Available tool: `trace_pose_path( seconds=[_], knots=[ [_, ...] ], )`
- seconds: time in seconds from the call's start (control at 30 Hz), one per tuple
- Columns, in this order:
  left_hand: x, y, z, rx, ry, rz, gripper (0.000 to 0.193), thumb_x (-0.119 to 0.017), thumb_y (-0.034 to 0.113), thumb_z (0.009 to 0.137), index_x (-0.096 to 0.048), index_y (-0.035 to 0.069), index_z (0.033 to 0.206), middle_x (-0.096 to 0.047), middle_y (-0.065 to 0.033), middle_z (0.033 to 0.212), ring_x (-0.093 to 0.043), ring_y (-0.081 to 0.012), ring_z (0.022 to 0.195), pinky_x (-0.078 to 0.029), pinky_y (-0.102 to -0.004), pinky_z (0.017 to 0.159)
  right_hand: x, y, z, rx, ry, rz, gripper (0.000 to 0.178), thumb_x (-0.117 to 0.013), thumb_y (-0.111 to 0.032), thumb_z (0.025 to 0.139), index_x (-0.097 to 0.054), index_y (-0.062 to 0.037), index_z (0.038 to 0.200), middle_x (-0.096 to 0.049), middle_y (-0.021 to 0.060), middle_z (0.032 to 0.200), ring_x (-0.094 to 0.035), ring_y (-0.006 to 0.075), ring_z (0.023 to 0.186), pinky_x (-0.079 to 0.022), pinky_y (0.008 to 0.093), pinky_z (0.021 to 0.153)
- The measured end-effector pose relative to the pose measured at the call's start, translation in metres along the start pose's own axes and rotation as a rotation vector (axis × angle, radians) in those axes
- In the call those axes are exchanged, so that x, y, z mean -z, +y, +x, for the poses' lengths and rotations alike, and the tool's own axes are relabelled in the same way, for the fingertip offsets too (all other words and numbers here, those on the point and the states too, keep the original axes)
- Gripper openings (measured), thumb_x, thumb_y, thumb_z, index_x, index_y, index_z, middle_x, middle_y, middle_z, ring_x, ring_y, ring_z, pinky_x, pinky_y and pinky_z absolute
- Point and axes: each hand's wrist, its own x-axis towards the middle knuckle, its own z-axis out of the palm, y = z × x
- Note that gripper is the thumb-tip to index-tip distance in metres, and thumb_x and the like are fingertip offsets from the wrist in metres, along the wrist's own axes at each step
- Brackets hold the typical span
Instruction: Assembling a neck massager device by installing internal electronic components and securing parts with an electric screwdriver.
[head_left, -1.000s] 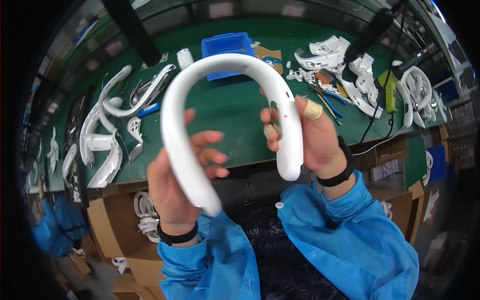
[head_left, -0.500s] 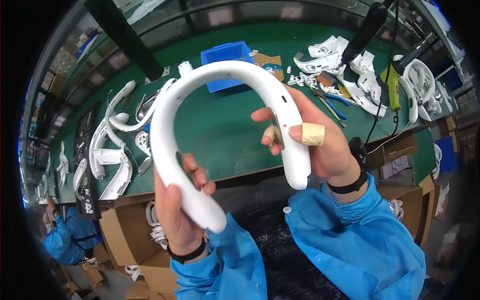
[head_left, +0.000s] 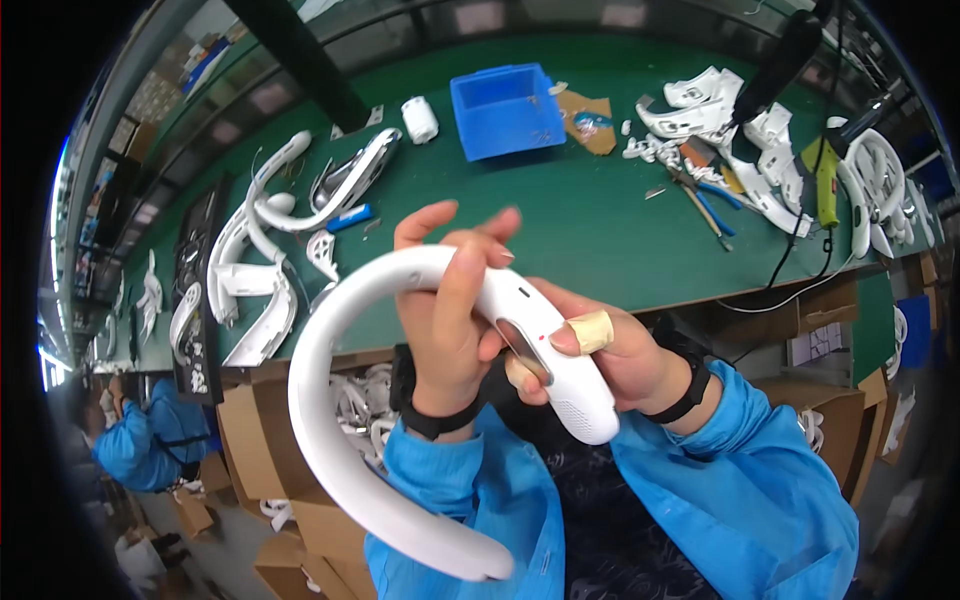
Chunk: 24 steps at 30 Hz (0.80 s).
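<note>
A white U-shaped neck fan (head_left: 318,400) is held tilted in front of me, one end low at my left sleeve. My right hand (head_left: 630,355) is closed around its other end, the thumb wearing a tan bandage and pressing beside a small red mark. That end has a dark oblong slot, a shiny inset panel and a patch of small holes. Across the upper part of the band lies my left hand (head_left: 450,310), its fingers spread and partly raised, slightly blurred. Whether its palm touches the band cannot be told.
On the green bench (head_left: 590,215) stand a blue bin (head_left: 508,140) and a white cylindrical part (head_left: 420,120). White shells (head_left: 255,285) lie left, with pliers (head_left: 710,210) and a yellow-green power screwdriver (head_left: 822,185) right. Cardboard boxes (head_left: 255,440) sit below. Another person (head_left: 150,435) works far left.
My left hand has left the lower left end and moved up and right onto the band. The neck fan has turned, its free end swinging down toward me. My right hand keeps its grip.
</note>
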Motion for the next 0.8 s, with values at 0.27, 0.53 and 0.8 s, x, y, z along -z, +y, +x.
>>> trace_pose_path(
  seconds=[0.27,0.53,0.8],
  knots=[
    [-0.004,-0.005,-0.016,0.009,0.121,0.132,0.032,-0.065,0.005,0.099,-0.036,0.005,0.113,-0.066,-0.0154,0.085,-0.071,-0.0253,0.078,-0.063,-0.0463,0.080,-0.008,-0.011,-0.009,0.054,0.271,-1.327,0.041,-0.062,-0.031,0.103,-0.060,0.0022,0.127,-0.067,0.0142,0.106,-0.067,0.0285,0.094,-0.052,0.0421,0.083],
    [-0.003,0.006,-0.014,-0.033,0.199,0.322,0.033,-0.065,0.002,0.099,-0.036,0.004,0.114,-0.067,-0.0172,0.089,-0.073,-0.0249,0.079,-0.064,-0.0392,0.072,-0.014,-0.016,-0.017,0.614,0.257,-2.122,0.021,-0.074,-0.017,0.085,-0.069,-0.0046,0.100,-0.066,0.0063,0.091,-0.062,0.0240,0.081,-0.044,0.0368,0.070],
    [-0.018,0.005,-0.018,-0.050,0.258,0.449,0.033,-0.067,0.001,0.097,-0.040,0.005,0.117,-0.067,-0.0148,0.087,-0.072,-0.0251,0.078,-0.065,-0.0382,0.068,-0.016,-0.019,-0.014,0.669,0.125,-2.358,0.012,-0.067,-0.011,0.074,-0.063,-0.0045,0.084,-0.053,0.0045,0.074,-0.054,0.0200,0.069,-0.040,0.0339,0.065]
  ],
)
